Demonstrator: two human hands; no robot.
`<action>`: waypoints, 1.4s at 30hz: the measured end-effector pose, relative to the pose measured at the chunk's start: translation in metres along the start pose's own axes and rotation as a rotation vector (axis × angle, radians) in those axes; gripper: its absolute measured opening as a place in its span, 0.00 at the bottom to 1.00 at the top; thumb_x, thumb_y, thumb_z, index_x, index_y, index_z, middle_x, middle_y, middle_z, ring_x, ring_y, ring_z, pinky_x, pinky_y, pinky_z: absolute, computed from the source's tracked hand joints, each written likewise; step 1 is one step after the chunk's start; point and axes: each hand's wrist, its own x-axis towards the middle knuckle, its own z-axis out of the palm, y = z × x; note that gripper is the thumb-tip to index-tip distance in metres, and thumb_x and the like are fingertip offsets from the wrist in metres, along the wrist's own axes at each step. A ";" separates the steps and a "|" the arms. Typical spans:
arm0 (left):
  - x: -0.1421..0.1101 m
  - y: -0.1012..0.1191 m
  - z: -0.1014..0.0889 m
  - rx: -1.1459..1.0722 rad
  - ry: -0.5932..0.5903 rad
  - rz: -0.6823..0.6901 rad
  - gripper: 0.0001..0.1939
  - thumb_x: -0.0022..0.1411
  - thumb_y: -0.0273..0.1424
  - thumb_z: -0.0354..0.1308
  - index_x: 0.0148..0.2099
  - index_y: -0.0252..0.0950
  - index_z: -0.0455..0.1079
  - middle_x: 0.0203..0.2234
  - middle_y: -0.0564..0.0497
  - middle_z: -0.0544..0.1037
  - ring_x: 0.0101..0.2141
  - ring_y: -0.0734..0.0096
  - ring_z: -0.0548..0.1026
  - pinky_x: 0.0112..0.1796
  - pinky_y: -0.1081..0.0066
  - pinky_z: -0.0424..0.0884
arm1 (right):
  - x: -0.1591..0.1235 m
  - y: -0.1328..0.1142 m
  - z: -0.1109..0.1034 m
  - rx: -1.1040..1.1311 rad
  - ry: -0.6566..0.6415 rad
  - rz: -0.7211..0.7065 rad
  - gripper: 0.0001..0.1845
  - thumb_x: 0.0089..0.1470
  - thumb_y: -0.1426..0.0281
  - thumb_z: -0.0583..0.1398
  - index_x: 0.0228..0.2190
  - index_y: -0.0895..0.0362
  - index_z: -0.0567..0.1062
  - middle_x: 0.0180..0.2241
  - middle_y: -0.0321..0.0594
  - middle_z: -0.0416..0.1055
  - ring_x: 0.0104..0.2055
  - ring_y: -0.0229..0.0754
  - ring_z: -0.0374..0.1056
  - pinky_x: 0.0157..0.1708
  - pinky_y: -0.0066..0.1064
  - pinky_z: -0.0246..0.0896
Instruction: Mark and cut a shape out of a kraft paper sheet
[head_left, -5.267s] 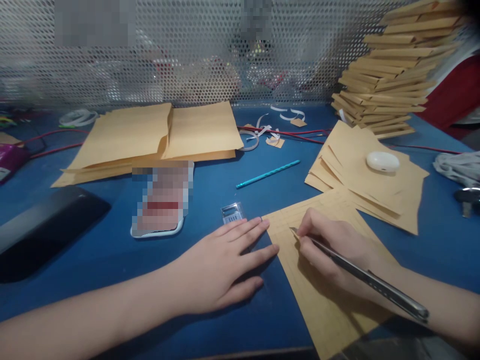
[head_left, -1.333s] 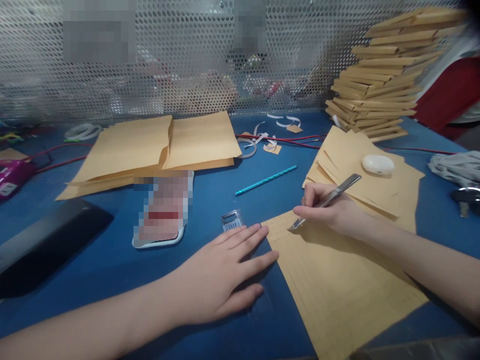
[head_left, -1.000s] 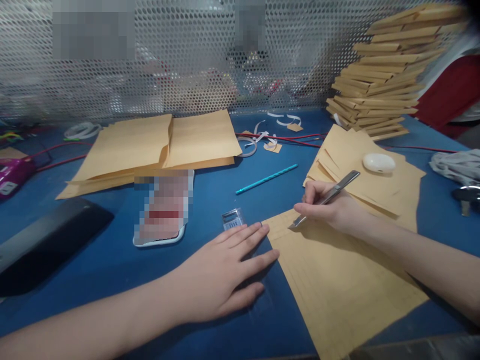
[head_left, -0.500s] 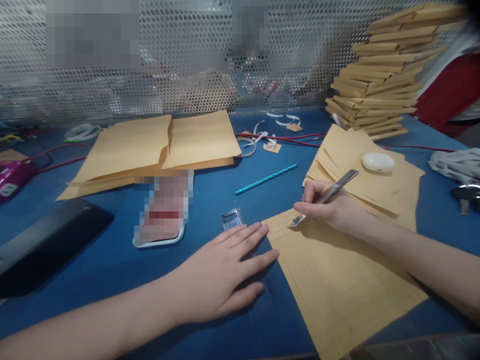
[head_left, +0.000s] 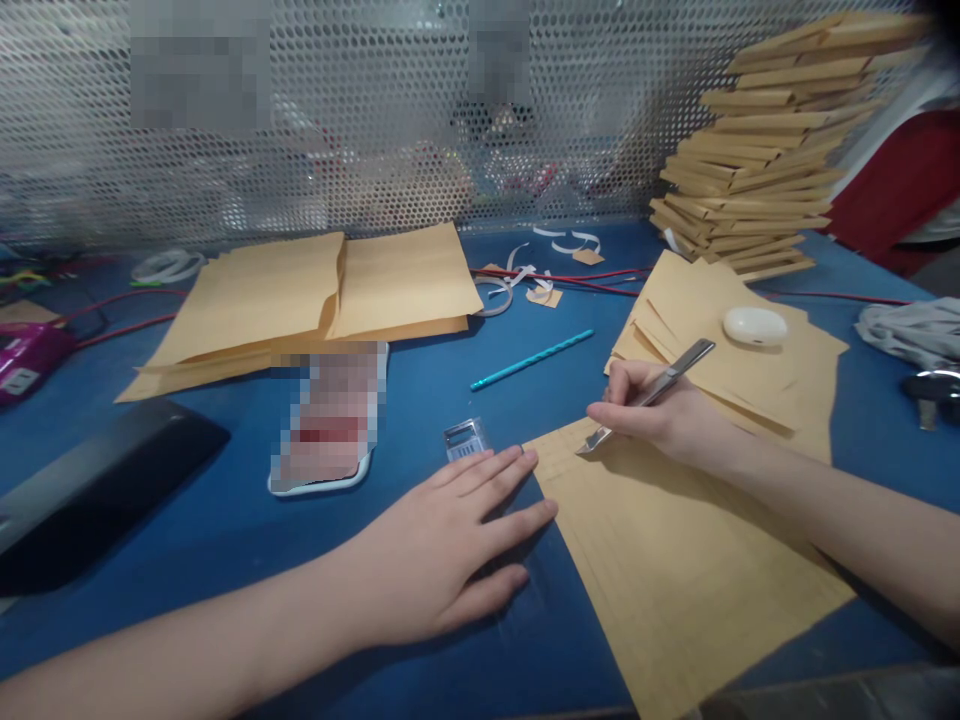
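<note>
A brown paper sheet (head_left: 675, 570) with faint ruled lines lies on the blue table (head_left: 225, 560) in front of me. My right hand (head_left: 660, 415) grips a slim metal knife (head_left: 652, 392), its tip resting at the sheet's far left corner. My left hand (head_left: 442, 550) lies flat with fingers spread on what looks like a clear ruler beside the sheet's left edge. A small clear blade case (head_left: 465, 438) sits just beyond my left fingertips.
Brown envelopes lie in a pile (head_left: 315, 285) at the back left and another pile (head_left: 720, 340) on the right with a white oval object (head_left: 755, 325) on top. A tall leaning stack (head_left: 765, 160) stands back right. A teal pen (head_left: 532, 360), a phone (head_left: 330, 420), a black case (head_left: 82, 490).
Over five seconds my right hand moved the knife from near me up to the sheet's far corner. In the last second both hands stay nearly still.
</note>
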 end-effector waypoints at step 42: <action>0.000 0.000 0.001 -0.034 0.025 0.001 0.24 0.67 0.37 0.50 0.63 0.38 0.58 0.64 0.38 0.51 0.63 0.48 0.53 0.59 0.52 0.55 | 0.003 0.000 -0.001 0.033 0.014 -0.029 0.19 0.47 0.66 0.66 0.17 0.54 0.61 0.13 0.29 0.61 0.16 0.32 0.57 0.18 0.29 0.48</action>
